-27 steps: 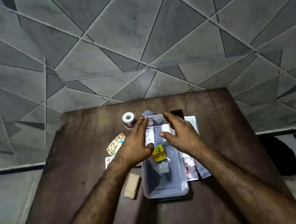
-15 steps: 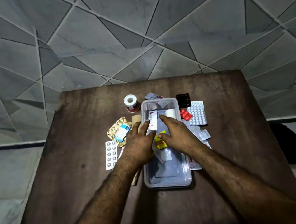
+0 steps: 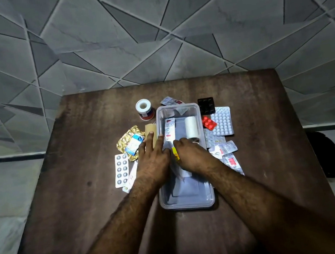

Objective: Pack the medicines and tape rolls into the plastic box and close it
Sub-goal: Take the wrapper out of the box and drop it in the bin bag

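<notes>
Your plastic box stands open at the middle of the wooden table, and all positions below refer to it. Inside, toward its far end, lie a white tape roll and a white-and-red medicine strip; a small yellow packet shows between your hands. Your left hand rests over the box's left wall, fingers spread flat and released, tips touching the strip. Your right hand reaches inside, fingers curled; what they grasp cannot be told. Left of the box: a second tape roll, gold foil strip, silver blister. Right: white blister, red blister, black blister. No print is legible.
</notes>
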A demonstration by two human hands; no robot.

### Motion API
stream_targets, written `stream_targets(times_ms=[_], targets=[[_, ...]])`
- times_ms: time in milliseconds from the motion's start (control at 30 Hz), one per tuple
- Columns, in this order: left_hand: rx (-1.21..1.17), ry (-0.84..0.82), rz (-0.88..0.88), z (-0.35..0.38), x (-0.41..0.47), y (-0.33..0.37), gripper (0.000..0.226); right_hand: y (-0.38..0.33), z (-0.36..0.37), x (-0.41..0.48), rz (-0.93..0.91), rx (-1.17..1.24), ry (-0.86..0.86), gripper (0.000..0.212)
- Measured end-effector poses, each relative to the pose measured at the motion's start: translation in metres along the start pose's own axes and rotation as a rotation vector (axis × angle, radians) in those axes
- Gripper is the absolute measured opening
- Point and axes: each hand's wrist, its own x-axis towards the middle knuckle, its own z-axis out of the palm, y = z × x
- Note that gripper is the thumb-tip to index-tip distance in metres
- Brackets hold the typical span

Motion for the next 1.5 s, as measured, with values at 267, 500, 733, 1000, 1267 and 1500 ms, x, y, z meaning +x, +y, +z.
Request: stream_targets(times_ms=[267, 500, 733, 1000, 1267, 1500], targets=[[0.065, 0.044, -0.029, -0.006, -0.005, 0.006, 0.033, 0.001, 0.005, 0.004, -0.075, -0.238, 0.076, 0.034], [0.018, 0.101, -0.028, -0.012, -0.005, 0.010, 0.038, -0.001, 0.000, 0.007, 0.014, -0.072, 0.006, 0.034], [-0.394, 0.237, -0.110, -0.014, -0.003, 0.002, 0.024, -0.001, -0.019, -0.009, 0.201, 0.437, 0.138, 0.021], [-0.619, 0.384, -0.055, -0.045, -0.013, 0.011, 0.017, -0.011, -0.044, -0.049, 0.212, 0.834, 0.244, 0.023], [-0.661, 0.497, 0.065, -0.084, -0.034, 0.029, 0.016, -0.024, -0.065, -0.105, 0.198, 1.164, 0.350, 0.028], [-0.761, 0.580, 0.096, -0.101, -0.050, 0.059, 0.038, -0.023, -0.071, -0.152, 0.202, 1.054, 0.591, 0.020]])
